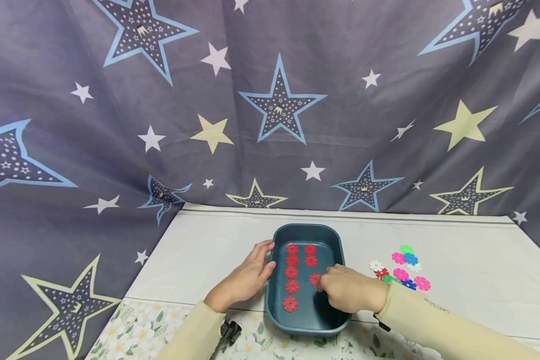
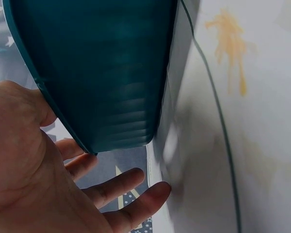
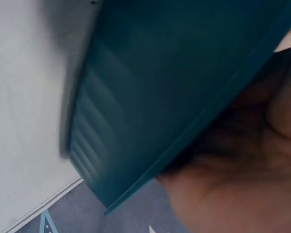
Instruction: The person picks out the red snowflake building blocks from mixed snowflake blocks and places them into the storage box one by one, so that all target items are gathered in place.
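A dark teal tray (image 1: 308, 325) stands on the table with several red notched plastic discs (image 1: 291, 272) in two columns inside it. My left hand (image 1: 245, 277) rests against its left rim with the fingers fairly straight; in the left wrist view the thumb and some fingers of this hand (image 2: 63, 160) touch the rim while two fingers extend free. Over the right rim reaches my right hand (image 1: 353, 287), its curled fingers pinching a red disc (image 1: 315, 279) inside the tray. In the right wrist view, the tray wall (image 3: 150, 107) hides those fingertips.
Right of the tray lies a loose group of notched discs in pink (image 1: 422, 283), green (image 1: 406, 249), blue (image 1: 411, 258), white (image 1: 376, 265) and red. A floral cloth (image 1: 135, 325) covers the table's near part. Behind hangs a grey star-patterned curtain (image 1: 261, 175).
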The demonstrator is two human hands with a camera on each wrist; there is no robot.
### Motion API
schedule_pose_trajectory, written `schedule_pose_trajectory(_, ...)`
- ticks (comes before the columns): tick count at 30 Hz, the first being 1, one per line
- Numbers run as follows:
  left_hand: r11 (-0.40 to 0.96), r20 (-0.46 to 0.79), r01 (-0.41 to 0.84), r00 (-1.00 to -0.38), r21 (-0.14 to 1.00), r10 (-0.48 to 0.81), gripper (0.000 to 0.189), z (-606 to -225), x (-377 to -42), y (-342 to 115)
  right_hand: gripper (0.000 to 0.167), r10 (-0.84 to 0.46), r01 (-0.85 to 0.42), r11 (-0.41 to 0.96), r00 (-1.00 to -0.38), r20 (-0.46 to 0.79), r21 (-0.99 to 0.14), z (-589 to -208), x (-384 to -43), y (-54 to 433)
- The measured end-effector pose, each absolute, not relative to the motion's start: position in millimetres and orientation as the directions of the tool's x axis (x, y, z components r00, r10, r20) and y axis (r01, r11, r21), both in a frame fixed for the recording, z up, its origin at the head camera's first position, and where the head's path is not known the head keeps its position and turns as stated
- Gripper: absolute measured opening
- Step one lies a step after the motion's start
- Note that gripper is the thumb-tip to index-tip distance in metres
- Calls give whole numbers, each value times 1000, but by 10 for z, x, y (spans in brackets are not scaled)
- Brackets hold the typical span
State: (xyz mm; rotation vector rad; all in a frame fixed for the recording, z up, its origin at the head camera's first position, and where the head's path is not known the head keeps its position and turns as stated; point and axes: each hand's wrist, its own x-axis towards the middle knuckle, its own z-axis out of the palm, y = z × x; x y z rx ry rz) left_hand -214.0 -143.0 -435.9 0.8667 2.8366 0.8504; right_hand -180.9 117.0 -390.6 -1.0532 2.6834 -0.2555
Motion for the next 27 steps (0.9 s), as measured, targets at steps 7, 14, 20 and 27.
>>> schedule_pose_trajectory(7,686,110,503,-840,525,532,48,-4382,-2142,-1423,24,-719,-682,682,-691,-74,-264,-3955,-1828,1162)
schedule_pose_trajectory(14,692,98,490,-846,531,524,49,-4344,-2128,-1425,29,-731,-686,676,-670,-128,-271,-3978,-1867,1139)
schedule_pose_trajectory(20,684,105,497,-842,533,530,48,-4361,-2130,-1413,25,-748,-676,608,-664,-13,-417,-3926,-1882,1226)
schedule_pose_trajectory(27,687,106,494,-844,533,525,49,-4370,-2131,-1426,29,-662,-737,552,-672,332,-391,-3845,-1915,1619)
